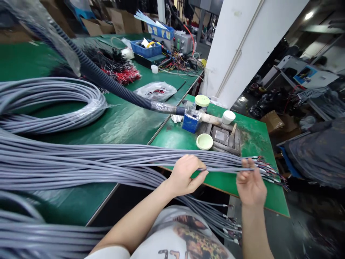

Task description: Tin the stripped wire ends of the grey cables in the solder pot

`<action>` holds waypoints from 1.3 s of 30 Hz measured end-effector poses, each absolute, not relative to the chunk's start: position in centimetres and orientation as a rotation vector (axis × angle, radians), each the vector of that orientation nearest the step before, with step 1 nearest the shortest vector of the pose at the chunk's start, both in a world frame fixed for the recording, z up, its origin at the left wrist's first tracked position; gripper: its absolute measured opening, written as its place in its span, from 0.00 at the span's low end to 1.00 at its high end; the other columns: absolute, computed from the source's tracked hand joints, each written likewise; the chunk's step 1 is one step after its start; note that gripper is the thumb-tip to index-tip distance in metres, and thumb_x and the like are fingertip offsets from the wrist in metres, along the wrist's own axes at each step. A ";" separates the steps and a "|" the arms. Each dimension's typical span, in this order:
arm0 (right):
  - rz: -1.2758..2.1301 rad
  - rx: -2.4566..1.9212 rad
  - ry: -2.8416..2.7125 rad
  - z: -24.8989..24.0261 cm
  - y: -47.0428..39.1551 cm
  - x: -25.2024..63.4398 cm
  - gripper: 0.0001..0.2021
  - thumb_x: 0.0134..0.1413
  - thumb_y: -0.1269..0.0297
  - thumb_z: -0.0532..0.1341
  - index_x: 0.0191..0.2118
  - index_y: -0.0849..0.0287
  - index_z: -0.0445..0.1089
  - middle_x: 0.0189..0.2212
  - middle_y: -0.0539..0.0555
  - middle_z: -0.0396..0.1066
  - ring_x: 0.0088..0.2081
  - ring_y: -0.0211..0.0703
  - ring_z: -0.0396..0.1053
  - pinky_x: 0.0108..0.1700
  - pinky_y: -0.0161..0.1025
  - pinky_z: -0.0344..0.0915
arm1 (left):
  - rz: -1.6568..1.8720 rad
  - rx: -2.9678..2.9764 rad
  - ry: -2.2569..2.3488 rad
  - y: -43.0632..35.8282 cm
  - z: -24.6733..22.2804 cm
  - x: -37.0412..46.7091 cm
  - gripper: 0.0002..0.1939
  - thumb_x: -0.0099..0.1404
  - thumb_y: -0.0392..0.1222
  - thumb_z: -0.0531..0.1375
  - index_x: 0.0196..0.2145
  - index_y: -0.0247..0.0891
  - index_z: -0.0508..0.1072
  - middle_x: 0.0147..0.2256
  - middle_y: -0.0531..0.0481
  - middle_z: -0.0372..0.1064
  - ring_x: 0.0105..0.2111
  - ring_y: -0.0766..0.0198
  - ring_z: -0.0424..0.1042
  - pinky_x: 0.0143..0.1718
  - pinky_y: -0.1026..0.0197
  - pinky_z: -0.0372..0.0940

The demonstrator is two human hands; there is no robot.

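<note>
A long bundle of grey cables [107,158] runs across the green tables, its stripped ends with thin coloured wires [269,171] at the right. My left hand [185,174] is closed on one grey cable [222,170] at the bundle's near side, thumb and fingers pinching it. Farther right, my right hand [251,183] holds the same cable close to its end, between thumb and fingers. More grey cables [199,212] with stripped ends hang below the table edge, in front of my body.
A ribbed black hose [115,86] reaches a blue box [190,121] beside a soldering pot [221,136]. Around it stand small round tubs [204,141]. Coiled grey cable [88,108] lies left. A white pillar [237,46] rises behind.
</note>
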State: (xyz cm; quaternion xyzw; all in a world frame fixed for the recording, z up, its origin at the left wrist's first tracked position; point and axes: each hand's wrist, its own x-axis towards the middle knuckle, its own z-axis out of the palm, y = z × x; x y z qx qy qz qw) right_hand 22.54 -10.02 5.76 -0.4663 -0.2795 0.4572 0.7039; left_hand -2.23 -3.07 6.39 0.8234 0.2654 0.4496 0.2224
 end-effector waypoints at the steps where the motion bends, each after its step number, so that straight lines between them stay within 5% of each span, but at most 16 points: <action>1: 0.905 -1.030 -0.605 6.3 -10.2 23.3 0.11 0.61 0.55 0.55 0.44 0.48 0.71 0.41 0.51 0.74 0.24 0.33 0.64 0.25 0.33 0.64 | 1.251 2.258 0.715 -3.1 6.3 -2.4 0.03 0.65 0.39 0.56 0.33 0.37 0.67 0.28 0.50 0.70 0.29 0.64 0.65 0.34 0.58 0.57; 5: 0.506 -1.019 -0.683 7.9 -12.3 24.5 0.12 0.60 0.55 0.54 0.43 0.51 0.72 0.23 0.49 0.71 0.21 0.37 0.62 0.23 0.36 0.62 | 0.961 2.268 0.662 -3.0 5.6 -2.0 0.06 0.65 0.41 0.57 0.35 0.37 0.71 0.31 0.48 0.72 0.32 0.62 0.66 0.37 0.57 0.58; 8: 0.518 -1.318 -1.048 8.0 -14.3 23.4 0.12 0.60 0.57 0.55 0.43 0.55 0.72 0.16 0.48 0.66 0.19 0.40 0.62 0.22 0.37 0.59 | 0.853 2.076 0.620 -3.4 5.1 -0.9 0.13 0.64 0.46 0.59 0.43 0.37 0.74 0.35 0.46 0.72 0.36 0.61 0.66 0.40 0.57 0.60; 12: 0.908 -1.715 -1.610 6.2 -15.7 20.9 0.15 0.63 0.59 0.52 0.47 0.59 0.71 0.18 0.48 0.67 0.22 0.38 0.65 0.28 0.36 0.60 | 0.837 1.520 0.553 -4.3 4.9 0.7 0.19 0.61 0.49 0.61 0.45 0.34 0.75 0.28 0.49 0.69 0.29 0.66 0.64 0.35 0.62 0.61; 18: 1.112 -1.693 -1.880 4.0 -16.2 19.1 0.16 0.65 0.59 0.50 0.47 0.61 0.69 0.20 0.48 0.68 0.25 0.38 0.67 0.34 0.35 0.60 | 0.790 1.060 0.571 -4.3 3.7 1.6 0.16 0.58 0.50 0.64 0.33 0.31 0.77 0.26 0.50 0.69 0.26 0.70 0.64 0.31 0.66 0.60; 22: 1.127 -1.616 -1.826 4.2 -16.0 19.0 0.14 0.62 0.57 0.54 0.34 0.59 0.72 0.24 0.50 0.72 0.30 0.40 0.69 0.37 0.35 0.60 | 0.704 0.961 0.557 -5.5 2.8 2.4 0.16 0.55 0.50 0.65 0.28 0.32 0.76 0.25 0.50 0.70 0.25 0.70 0.65 0.30 0.66 0.61; 26: 0.981 -1.631 -1.610 3.8 -15.4 18.6 0.16 0.63 0.58 0.53 0.27 0.59 0.69 0.21 0.49 0.69 0.25 0.36 0.65 0.33 0.34 0.58 | 0.642 0.969 0.514 -7.3 2.4 3.5 0.15 0.57 0.50 0.65 0.28 0.33 0.72 0.20 0.52 0.69 0.20 0.68 0.66 0.25 0.65 0.60; 39: 1.105 -1.599 -1.466 3.3 -15.1 18.1 0.14 0.64 0.58 0.51 0.34 0.60 0.70 0.18 0.47 0.67 0.20 0.35 0.62 0.28 0.34 0.58 | 0.912 0.783 0.708 -5.2 3.5 3.2 0.15 0.53 0.49 0.67 0.26 0.33 0.71 0.22 0.55 0.67 0.21 0.74 0.61 0.25 0.69 0.57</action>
